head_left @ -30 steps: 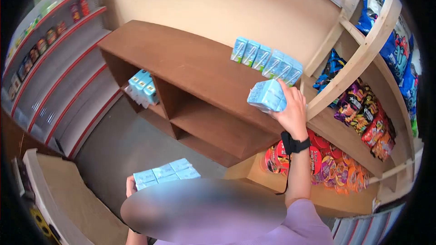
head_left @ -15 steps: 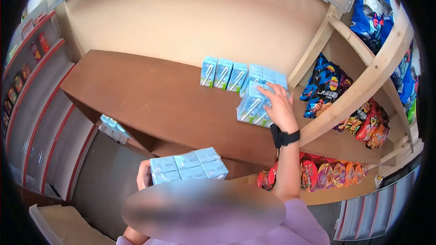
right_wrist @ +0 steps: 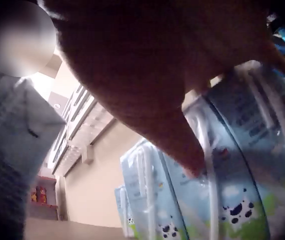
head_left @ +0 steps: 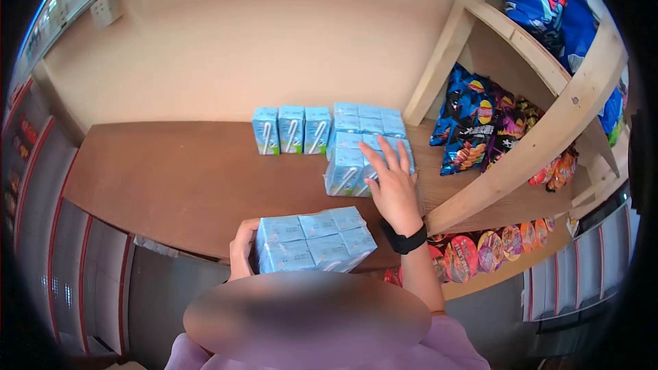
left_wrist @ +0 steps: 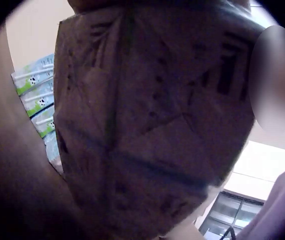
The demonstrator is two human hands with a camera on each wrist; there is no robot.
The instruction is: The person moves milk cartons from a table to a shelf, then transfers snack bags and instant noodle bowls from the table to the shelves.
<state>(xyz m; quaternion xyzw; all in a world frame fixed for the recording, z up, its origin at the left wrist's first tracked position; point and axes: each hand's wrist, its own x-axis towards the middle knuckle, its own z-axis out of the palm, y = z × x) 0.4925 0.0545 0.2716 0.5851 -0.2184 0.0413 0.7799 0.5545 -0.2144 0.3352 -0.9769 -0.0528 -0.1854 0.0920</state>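
My left hand (head_left: 243,250) grips a clear-wrapped pack of small blue milk cartons (head_left: 315,236) by its left side, in front of the counter's near edge. The pack's shaded underside (left_wrist: 152,120) fills the left wrist view. My right hand (head_left: 396,188) rests on another wrapped pack of milk cartons (head_left: 345,164) standing on the counter, its fingers spread straight over the top and its thumb (right_wrist: 190,162) against the front. Right behind stands a similar pack (head_left: 370,115). Left of these, several single-file cartons (head_left: 291,130) stand against the wall, straws facing front.
The brown wooden counter (head_left: 171,178) runs along the wall. At right, a curved wooden rack (head_left: 528,144) with chip bags (head_left: 473,123) meets the counter end. Red and orange tubs (head_left: 462,259) sit below it. White shelving with red edges (head_left: 86,260) stands at left.
My right hand has brought its pack down from the air onto the counter in front of the pack behind. The left-hand pack has come nearer the counter, and the head view has turned.
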